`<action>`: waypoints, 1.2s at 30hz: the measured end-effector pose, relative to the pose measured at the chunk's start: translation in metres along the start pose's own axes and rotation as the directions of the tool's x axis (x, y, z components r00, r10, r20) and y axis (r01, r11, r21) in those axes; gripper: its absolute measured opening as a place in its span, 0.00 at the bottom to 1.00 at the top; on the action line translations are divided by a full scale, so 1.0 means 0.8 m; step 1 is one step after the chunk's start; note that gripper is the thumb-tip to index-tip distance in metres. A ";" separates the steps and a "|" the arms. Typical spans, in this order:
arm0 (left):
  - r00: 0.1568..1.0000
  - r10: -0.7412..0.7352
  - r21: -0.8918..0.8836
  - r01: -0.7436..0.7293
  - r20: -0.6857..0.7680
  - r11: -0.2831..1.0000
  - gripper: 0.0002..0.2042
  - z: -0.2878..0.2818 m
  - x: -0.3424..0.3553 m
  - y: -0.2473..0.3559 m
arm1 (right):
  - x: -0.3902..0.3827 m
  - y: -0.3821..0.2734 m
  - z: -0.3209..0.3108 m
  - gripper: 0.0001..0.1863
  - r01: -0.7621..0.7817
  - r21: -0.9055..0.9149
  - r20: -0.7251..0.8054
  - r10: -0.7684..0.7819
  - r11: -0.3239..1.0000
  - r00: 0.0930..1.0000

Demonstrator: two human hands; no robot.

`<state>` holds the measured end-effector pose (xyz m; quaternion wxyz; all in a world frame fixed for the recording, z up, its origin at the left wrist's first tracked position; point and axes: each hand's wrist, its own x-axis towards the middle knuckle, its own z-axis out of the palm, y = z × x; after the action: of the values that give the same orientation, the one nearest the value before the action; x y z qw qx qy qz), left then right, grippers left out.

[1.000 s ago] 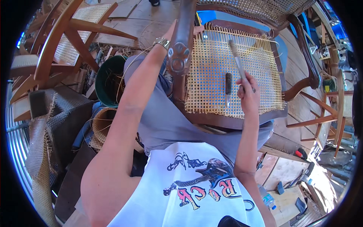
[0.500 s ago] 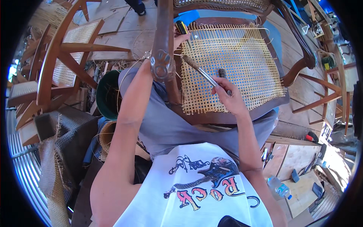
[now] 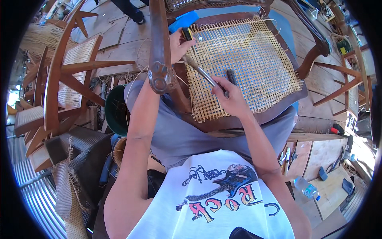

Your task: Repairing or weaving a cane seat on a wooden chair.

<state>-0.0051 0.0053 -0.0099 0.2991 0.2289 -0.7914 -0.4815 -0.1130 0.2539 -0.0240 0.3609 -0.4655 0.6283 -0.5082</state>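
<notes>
A dark wooden armchair (image 3: 254,115) stands before me, its seat covered by a woven cane sheet (image 3: 242,55) with loose strand ends at the edges. Beside the chair's arm, my left hand (image 3: 179,47) is closed round a screwdriver (image 3: 186,34) with a black and yellow handle, over the seat's left edge. My right hand (image 3: 230,97) grips a metal-shafted tool (image 3: 205,74) above the cane. Its worn brown end reaches close to my left fingers; I cannot tell if they touch. A dark short bar (image 3: 231,77) shows by my right fingers; whether it belongs to the tool is unclear.
Wooden chairs with cane panels (image 3: 71,75) crowd the left, near a green bucket (image 3: 116,109). A plastic bottle (image 3: 305,188) and hand tools lie on boards at the lower right. Another person's leg (image 3: 129,10) shows at the top. Blue material (image 3: 184,20) lies behind the screwdriver.
The view has shifted a little. More of my left hand shows beside the chair's arm. My right hand and its tool appear slightly lower and further left; both hands keep their grips.
</notes>
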 end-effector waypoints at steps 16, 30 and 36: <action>0.998 -0.031 -0.072 0.028 -0.049 0.997 0.09 0.002 0.006 -0.007 | 0.011 -0.018 0.006 0.18 0.036 0.018 0.071 -0.037 0.999 0.997; 0.996 0.037 -0.155 -0.050 -0.081 0.987 0.10 -0.001 0.020 -0.016 | 0.017 -0.014 0.016 0.17 0.039 -0.012 0.081 -0.038 0.999 0.996; 0.993 0.042 -0.077 -0.051 -0.111 0.996 0.11 -0.010 0.020 -0.030 | 0.030 -0.026 0.005 0.17 -0.060 -0.098 0.077 0.067 0.993 0.995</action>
<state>-0.0090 -0.0204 -0.0249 0.3620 0.2242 -0.7591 -0.4923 -0.1121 0.2285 -0.0040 0.3790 -0.4820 0.6515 -0.4469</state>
